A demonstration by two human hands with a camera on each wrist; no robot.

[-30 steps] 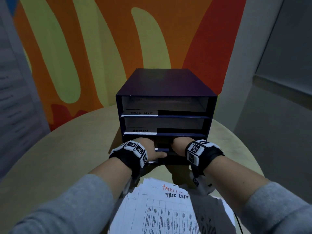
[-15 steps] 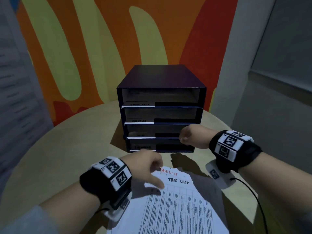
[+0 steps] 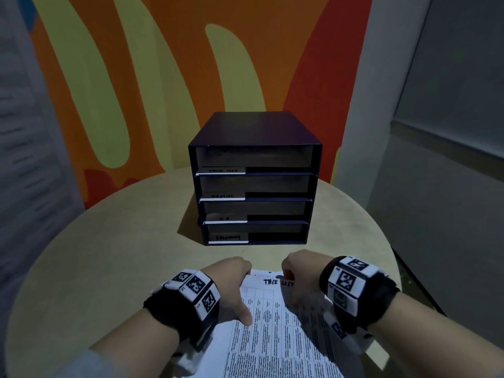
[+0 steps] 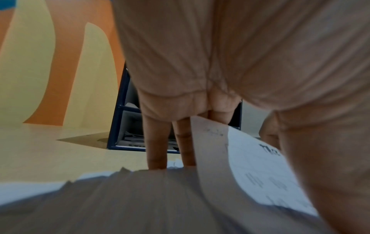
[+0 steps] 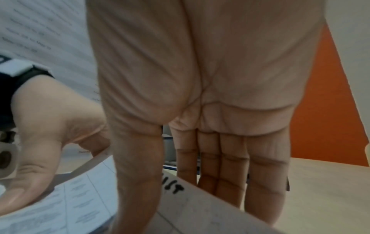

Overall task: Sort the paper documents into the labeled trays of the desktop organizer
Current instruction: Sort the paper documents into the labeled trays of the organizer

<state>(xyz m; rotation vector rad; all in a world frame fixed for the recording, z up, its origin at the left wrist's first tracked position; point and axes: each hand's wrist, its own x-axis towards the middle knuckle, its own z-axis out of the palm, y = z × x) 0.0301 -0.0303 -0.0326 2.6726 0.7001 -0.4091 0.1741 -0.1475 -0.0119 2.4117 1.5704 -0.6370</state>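
Both hands have come back from the organizer (image 3: 255,186) to the papers (image 3: 275,336) on the surface (image 3: 109,268). Left hand (image 3: 231,285) pinches the top sheet (image 3: 272,304), thumb on top, fingers (image 4: 156,142) beneath its far edge; right hand (image 3: 300,274) grips the sheet's right corner likewise.

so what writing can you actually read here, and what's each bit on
"TASK LIST": handwritten in black at the top of the top sheet; right wrist view shows the "LIST" end.
Top tray label of the organizer: roughly "TASK LIST", blurred.
Second tray label: roughly "ADMIN", blurred.
Third label and bottom label: unreadable.
Printed table text on the sheet: too small.
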